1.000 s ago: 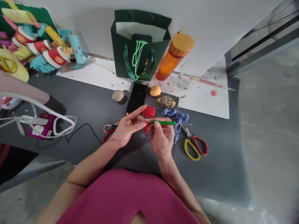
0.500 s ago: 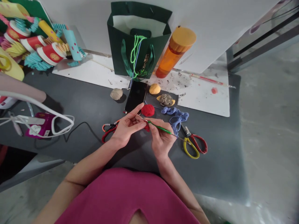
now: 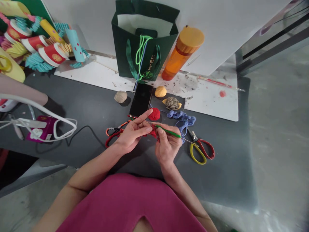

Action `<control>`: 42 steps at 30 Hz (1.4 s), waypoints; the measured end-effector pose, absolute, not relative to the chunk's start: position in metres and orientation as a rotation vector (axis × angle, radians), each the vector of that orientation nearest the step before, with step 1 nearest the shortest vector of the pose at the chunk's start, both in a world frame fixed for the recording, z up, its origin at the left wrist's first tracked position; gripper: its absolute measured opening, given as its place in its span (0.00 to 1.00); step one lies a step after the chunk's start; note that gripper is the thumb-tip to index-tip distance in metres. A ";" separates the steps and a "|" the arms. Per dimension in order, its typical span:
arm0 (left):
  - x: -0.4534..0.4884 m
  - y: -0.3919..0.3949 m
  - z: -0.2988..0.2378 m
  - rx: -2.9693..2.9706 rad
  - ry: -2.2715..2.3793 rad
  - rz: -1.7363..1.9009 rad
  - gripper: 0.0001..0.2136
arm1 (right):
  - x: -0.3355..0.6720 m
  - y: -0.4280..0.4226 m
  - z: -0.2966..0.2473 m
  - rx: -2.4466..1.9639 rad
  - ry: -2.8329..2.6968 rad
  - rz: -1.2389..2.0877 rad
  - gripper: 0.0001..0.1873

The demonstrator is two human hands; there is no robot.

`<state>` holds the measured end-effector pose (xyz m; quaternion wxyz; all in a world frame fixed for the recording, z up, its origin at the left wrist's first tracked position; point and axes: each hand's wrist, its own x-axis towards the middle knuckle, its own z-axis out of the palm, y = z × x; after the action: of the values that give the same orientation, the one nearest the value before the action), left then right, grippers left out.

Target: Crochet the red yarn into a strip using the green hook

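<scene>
My right hand is closed around a crochet hook with a green grip, its metal tip pointing left. My left hand pinches a small piece of red crochet, partly hidden by the fingers, with the index finger stretched out. The hook's tip meets the red work between both hands. Just beyond the fingertips rests a ball of red yarn. A black phone lies behind my left hand. Blue crochet work and scissors with one yellow and one red handle lie right of my right hand.
A beige yarn ball, a yellow yarn ball and a grey crocheted rosette lie farther back. Behind them stand a dark green paper bag and an orange bottle. Paper crafts and a white cable occupy the left.
My right hand has turned slightly, and the hook's rear end now reaches farther right over the scissors. More of the red crochet shows between my hands. The left index finger has shifted slightly right.
</scene>
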<state>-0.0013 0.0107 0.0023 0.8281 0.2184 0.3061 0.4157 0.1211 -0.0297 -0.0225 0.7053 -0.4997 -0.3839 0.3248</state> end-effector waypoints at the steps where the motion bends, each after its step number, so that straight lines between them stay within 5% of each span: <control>1: -0.001 0.011 0.002 0.455 0.650 0.882 0.29 | 0.122 -0.031 -0.023 -1.139 -0.840 0.726 0.03; 16: -0.002 0.012 0.000 0.454 0.647 0.933 0.33 | 0.123 -0.037 -0.017 -1.204 -0.893 0.557 0.04; 42: -0.002 0.012 0.000 0.516 0.592 0.917 0.29 | 0.121 -0.030 -0.011 -1.042 -0.623 0.917 0.10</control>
<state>-0.0016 0.0116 -0.0002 0.8233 0.2424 0.2784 0.4313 0.1206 -0.0301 -0.0111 0.7244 -0.4722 -0.2822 0.4155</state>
